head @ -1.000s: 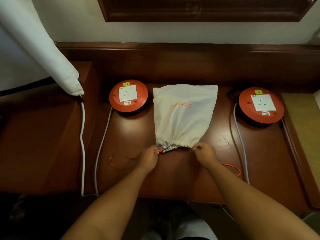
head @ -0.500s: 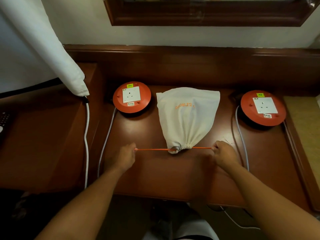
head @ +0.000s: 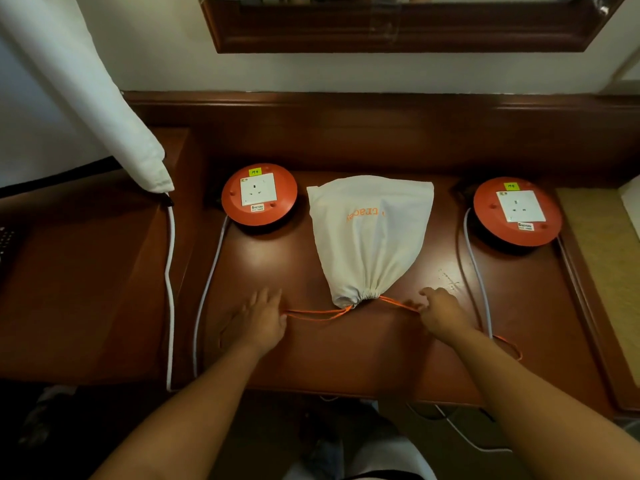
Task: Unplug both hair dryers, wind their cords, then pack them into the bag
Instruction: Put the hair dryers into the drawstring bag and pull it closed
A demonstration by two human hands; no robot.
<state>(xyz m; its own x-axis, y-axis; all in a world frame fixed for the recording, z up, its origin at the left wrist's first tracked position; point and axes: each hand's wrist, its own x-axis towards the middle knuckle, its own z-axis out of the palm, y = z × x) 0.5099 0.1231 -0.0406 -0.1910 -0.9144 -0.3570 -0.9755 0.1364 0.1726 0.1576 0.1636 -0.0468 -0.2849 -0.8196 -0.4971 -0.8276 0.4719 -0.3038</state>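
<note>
Slackening since a moment ago, the orange drawstring (head: 320, 313) sags; both hands, left hand (head: 258, 320) and right hand (head: 440, 313), lie relaxed at the cinched bag's (head: 370, 237) 6 o'clock on the tabletop (head: 346, 358); packing looks finished.

Dim warm light, soft glare on the desk (head: 277, 258), bowed wide-angle edges, slight blur.

Desk (head: 346, 358): dark red-brown wood, glossy, raised back ledge at 12 o'clock. On it:
- bag (head: 370, 237), pale cloth, centre, mouth gathered toward 6 o'clock;
- drawstring (head: 318, 314), orange, lying slack at 6 o'clock of the bag;
- left reel (head: 259, 194), orange, socket face up, at 10 o'clock;
- right reel (head: 517, 211), same, at 2 o'clock;
- left cable (head: 207, 289) and right cable (head: 479, 271), grey, running to the front edge.
</note>
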